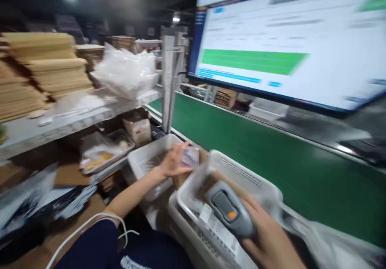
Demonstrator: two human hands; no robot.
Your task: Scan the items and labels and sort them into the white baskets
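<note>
My right hand (pixel 267 237) is wrapped round a grey handheld scanner (pixel 229 212) with an orange button, held over a white plastic basket (pixel 265 190) at the bottom centre. My left hand (pixel 175 162) reaches forward and grips a small clear-wrapped item (pixel 190 156) between two white baskets. A second white basket (pixel 144 158) lies just left of that hand. The picture is smeared by motion.
A green conveyor belt (pixel 271 156) runs diagonally behind the baskets. A large monitor (pixel 289 44) with a green bar hangs above it. Left shelves hold stacked flat cardboard (pixel 45 64), clear plastic bags (pixel 126 72) and trays of packets (pixel 105 150). A white cable (pixel 90 224) crosses my lap.
</note>
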